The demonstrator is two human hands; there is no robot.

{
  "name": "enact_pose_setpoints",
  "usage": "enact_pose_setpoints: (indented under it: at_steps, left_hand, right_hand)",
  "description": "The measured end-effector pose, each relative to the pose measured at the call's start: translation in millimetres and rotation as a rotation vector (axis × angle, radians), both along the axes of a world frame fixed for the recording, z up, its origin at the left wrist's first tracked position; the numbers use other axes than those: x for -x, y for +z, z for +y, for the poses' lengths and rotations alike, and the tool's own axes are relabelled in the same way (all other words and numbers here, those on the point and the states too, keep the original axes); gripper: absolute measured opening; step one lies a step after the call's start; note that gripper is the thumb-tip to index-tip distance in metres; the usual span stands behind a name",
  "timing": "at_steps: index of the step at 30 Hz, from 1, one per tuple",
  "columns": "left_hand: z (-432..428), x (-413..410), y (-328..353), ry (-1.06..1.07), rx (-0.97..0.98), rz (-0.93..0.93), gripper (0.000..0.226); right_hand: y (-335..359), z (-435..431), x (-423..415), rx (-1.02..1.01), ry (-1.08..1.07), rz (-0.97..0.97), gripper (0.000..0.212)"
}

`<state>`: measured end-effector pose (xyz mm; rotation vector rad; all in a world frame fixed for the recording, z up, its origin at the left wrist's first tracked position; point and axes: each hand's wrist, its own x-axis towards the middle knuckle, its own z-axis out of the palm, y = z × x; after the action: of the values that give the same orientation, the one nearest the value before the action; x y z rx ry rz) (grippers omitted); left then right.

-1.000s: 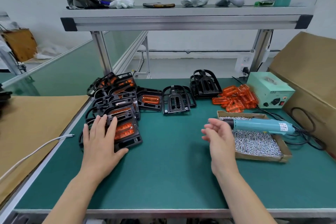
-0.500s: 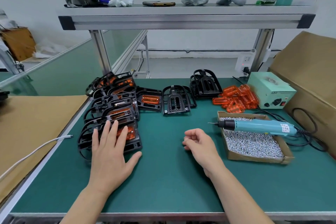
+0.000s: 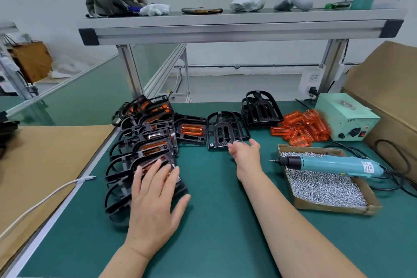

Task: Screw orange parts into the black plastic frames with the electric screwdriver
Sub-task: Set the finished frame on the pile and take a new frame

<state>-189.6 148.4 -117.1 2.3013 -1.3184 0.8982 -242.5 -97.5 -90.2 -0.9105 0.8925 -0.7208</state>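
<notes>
A row of black frames with orange parts fitted [image 3: 144, 151] lies overlapped along the left of the green mat. My left hand [image 3: 155, 201] rests flat, fingers straight, on the nearest one. My right hand [image 3: 244, 153] reaches forward with fingers loosely spread, its fingertips at the front edge of an empty black frame [image 3: 225, 130]. Another frame holding an orange part [image 3: 191, 130] lies just left of it. A stack of empty frames [image 3: 260, 108] stands behind. Loose orange parts [image 3: 302, 128] are heaped at the right. The teal electric screwdriver [image 3: 331, 165] lies across the screw box.
A cardboard box of silver screws [image 3: 322, 187] sits at the right, with a pale green power supply [image 3: 345, 117] and black cables behind it. A large cardboard box [image 3: 388, 83] stands far right. A white cable [image 3: 45, 198] crosses the brown sheet at left. A shelf [image 3: 237, 27] spans overhead.
My right hand has moved from near the screwdriver, across the mat, forward to the empty black frame. My left hand has slid back along the row of frames toward me.
</notes>
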Motion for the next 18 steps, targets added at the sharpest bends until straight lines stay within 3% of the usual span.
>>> enact_pose_setpoints:
  at_steps: [4,8,18]
  left_hand:
    - [0,0,0,-0.029,0.016,-0.007,0.055]
    - [1,-2,-1,-0.047,0.044,-0.027,0.049]
    - [2,-2,-1,-0.044,0.061,-0.045,0.041]
  right_hand:
    - [7,-11,-10,-0.03,-0.051,0.148,0.056]
    - [12,-16,-10,-0.054,-0.026,0.179,0.012]
    - [15,-2,29,0.216,0.058,0.049,0.016]
